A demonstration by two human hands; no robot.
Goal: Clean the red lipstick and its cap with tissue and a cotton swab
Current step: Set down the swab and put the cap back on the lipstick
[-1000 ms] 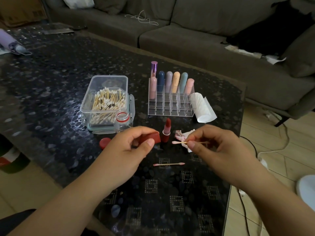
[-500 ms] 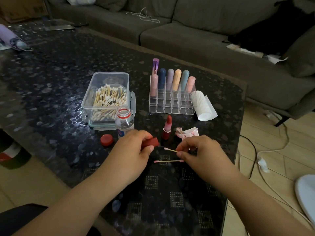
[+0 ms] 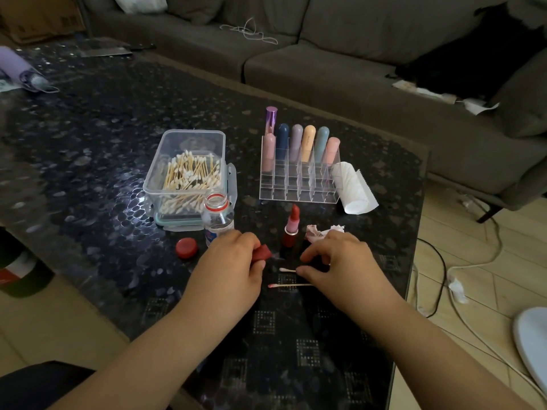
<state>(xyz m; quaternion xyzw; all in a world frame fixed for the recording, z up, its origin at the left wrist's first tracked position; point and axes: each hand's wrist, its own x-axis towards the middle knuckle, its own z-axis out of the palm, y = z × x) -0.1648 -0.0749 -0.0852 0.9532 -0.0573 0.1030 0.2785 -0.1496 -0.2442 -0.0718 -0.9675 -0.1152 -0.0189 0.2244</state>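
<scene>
While both hands work low over the dark, pebble-patterned glossy table (image 3: pixel 88 161), the scene reads so:

Left hand (image 3: pixel 233 270): fingers curled round the red cap (image 3: pixel 262 252), a short matte tube whose end shows past the knuckles.

Right hand (image 3: pixel 340 261): fingers bent down, thumb and forefinger pinching a thin cotton swab (image 3: pixel 287 270), white tip pointing left, close above the table.

Red lipstick (image 3: pixel 291 229): upright between the two hands and a little behind them, glossy dark red barrel, slanted bullet exposed.

Used swab (image 3: pixel 288 285): flat on the table just below the held one, wooden stick, pink-stained tip.

Tissue (image 3: pixel 321 232): crumpled, pink-smudged, just behind the right hand.

Swab box (image 3: pixel 189 170): clear plastic, rounded corners, heaped with swabs.

Bottle (image 3: pixel 217 218): small, clear, open; its round red lid (image 3: pixel 186 247) lies beside it.

Organiser (image 3: pixel 299 173): clear acrylic grid holding pastel, round-topped tubes.

Tissue roll (image 3: pixel 353 187): white, soft, lying beside the organiser.
</scene>
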